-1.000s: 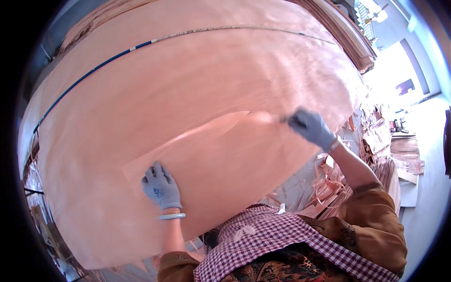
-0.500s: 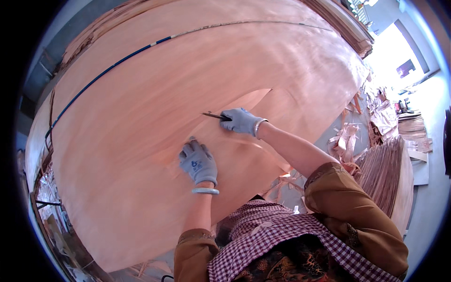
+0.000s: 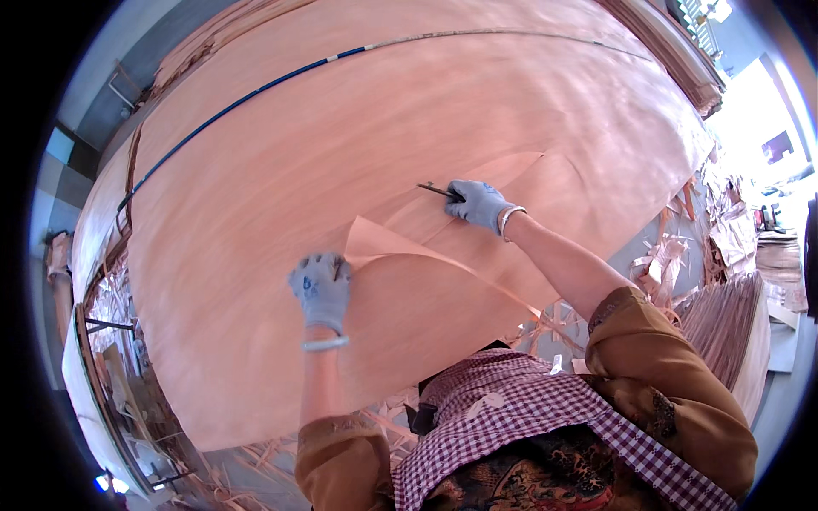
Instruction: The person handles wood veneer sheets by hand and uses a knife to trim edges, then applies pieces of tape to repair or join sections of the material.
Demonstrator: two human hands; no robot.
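Note:
A large pinkish-tan wood veneer sheet (image 3: 247, 341) spreads in front of me. My right hand (image 3: 480, 206), in a grey-blue glove, grips a slim dark knife (image 3: 436, 189), its tip pointing left over the sheet. Closer to me and further left is my left hand (image 3: 321, 285), gloved alike and slightly blurred, fingers curled. A small brownish bit shows by its thumb, too unclear to name. Right beside that hand, a loose veneer flap (image 3: 375, 241) stands up with a curled edge. Behind my right hand, a thin raised edge runs across the veneer.
A long blue-and-pale rod (image 3: 230, 109) lies across the sheet's far part. To the right stands a veneer stack (image 3: 724, 332), with torn veneer scraps (image 3: 665, 260) on the floor nearby. A dark metal frame (image 3: 106, 324) borders the left side.
My left hand has moved left and toward me, and the veneer flap now stands up beside it. My right hand still holds the knife. The whole view has shifted.

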